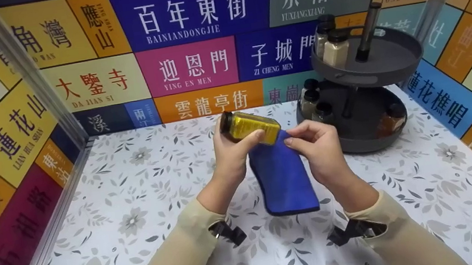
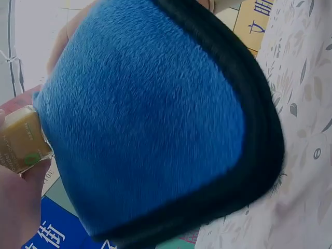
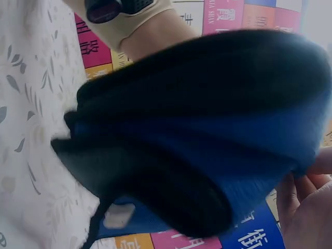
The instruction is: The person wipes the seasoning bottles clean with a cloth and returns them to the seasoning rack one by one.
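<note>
In the head view my left hand [image 1: 232,151] grips a glass jar [image 1: 252,126] of yellow contents, tilted on its side with its black cap to the left. My right hand [image 1: 322,150] pinches the top edge of a blue cloth [image 1: 284,176] with dark trim, close to the jar's base. The cloth hangs down between both forearms. In the left wrist view the fuzzy cloth [image 2: 150,114] fills most of the picture, with the jar's base [image 2: 23,140] at the left. From the right wrist, folds of the cloth [image 3: 270,132] hide the jar.
A dark two-tier round rack [image 1: 371,143] stands at the back right. Jars with black caps sit on its upper tier [image 1: 395,52] and lower tier, including one reddish jar [image 1: 391,122]. A floral cloth [image 1: 142,256] covers the table; sign-patterned panels [image 1: 191,14] surround it.
</note>
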Available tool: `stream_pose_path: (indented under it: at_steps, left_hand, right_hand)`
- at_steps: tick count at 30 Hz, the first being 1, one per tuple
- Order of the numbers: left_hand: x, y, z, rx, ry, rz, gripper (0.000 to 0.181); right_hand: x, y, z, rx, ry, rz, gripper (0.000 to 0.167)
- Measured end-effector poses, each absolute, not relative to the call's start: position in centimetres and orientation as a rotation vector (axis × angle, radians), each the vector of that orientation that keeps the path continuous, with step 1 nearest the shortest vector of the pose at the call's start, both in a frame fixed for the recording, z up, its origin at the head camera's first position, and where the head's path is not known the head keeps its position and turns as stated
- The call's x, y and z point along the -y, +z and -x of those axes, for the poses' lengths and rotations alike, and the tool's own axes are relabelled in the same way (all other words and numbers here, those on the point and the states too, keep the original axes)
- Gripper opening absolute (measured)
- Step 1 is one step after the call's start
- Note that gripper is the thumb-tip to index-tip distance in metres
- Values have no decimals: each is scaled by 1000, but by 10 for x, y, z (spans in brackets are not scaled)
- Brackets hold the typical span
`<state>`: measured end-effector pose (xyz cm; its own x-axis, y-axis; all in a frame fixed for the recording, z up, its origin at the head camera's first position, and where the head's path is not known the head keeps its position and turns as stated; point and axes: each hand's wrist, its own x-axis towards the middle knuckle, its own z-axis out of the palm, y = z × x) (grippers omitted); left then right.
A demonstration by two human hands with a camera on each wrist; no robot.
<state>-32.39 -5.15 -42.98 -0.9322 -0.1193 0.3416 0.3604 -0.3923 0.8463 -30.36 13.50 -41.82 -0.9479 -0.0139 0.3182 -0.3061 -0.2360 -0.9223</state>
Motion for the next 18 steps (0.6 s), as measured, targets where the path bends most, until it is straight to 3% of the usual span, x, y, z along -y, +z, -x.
stream_pose_path:
  at_steps: [7, 18]
  left_hand:
    - [51, -433, 323, 1571, -2383, 333, 65]
    - [51, -432, 324, 1538, -2351, 381, 62]
  right_hand:
    - [-133, -419, 305, 1695, 2279, -291, 25]
    - [-125, -435, 315, 1796, 2229, -387, 21]
